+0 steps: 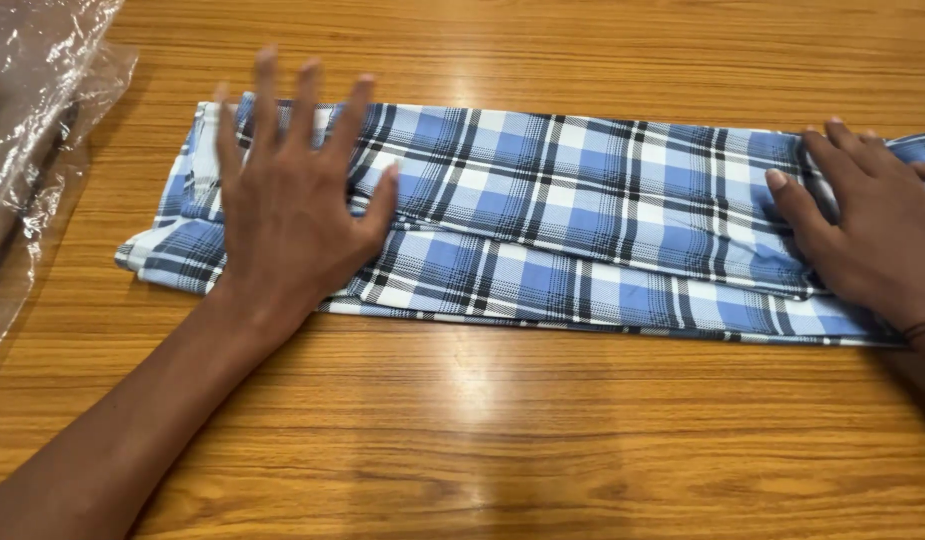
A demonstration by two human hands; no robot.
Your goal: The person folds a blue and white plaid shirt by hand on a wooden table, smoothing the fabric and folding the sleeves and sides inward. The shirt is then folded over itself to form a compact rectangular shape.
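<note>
Both hands (282, 200) (867, 225) flat on cloth (582, 210) ends, w/ table (482, 430) around.

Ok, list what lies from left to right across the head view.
Clear plastic wrap at the left edge → left hand, flat with fingers spread on the cloth's left end → the bare middle of the folded blue, white and black plaid cloth → right hand, pressing its right end. All rest on the wooden table.

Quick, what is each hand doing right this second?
Left hand: open, fingers spread, palm flat on the folded blue plaid cloth.
Right hand: open, fingers resting on the cloth's right end, gripping nothing.
</note>
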